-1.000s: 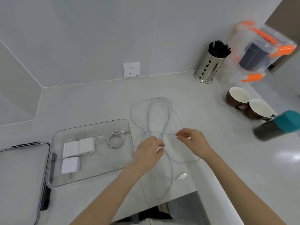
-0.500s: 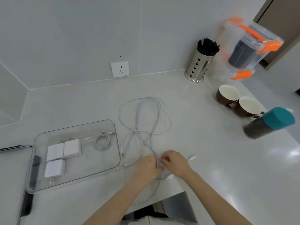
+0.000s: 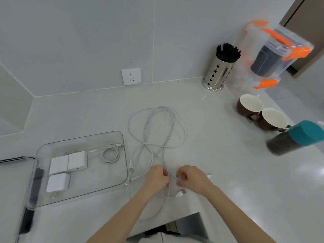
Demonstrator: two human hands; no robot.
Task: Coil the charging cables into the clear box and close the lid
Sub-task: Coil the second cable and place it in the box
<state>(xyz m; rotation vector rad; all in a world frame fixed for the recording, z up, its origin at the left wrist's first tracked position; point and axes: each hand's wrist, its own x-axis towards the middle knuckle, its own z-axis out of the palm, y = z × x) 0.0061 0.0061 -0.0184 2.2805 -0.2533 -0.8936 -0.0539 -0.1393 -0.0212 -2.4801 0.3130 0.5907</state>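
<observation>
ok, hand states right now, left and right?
Left hand: fingers curled round the loose white cable.
Right hand: pinching the same cable.

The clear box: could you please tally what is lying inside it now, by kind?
White square charger blocks: 3
Coiled white cable: 1
Total: 4 inside the clear plastic box

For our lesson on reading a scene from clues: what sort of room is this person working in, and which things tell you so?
Most likely a home kitchen. A pale stone-like counter runs into a tiled corner with a wall socket; a steel holder of black chopsticks and two brown mugs stand along it.
</observation>
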